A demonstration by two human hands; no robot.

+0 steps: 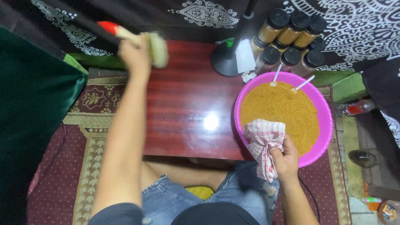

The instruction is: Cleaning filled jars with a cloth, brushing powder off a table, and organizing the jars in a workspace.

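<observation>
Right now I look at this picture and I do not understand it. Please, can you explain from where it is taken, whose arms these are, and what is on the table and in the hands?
The picture comes from one camera worn on a person's head, looking down, so both bare arms belong to that person, who sits at a low red-brown table. The left hand is raised over the table's far left corner and grips a brush with pale bristles and a red-tipped handle; it looks blurred. The right hand holds a red-and-white checked cloth at the near rim of a pink basin full of orange-brown powder. Two small white spoons stick out of the powder. Behind the basin stand black-lidded jars and the round black base of a stand.
</observation>
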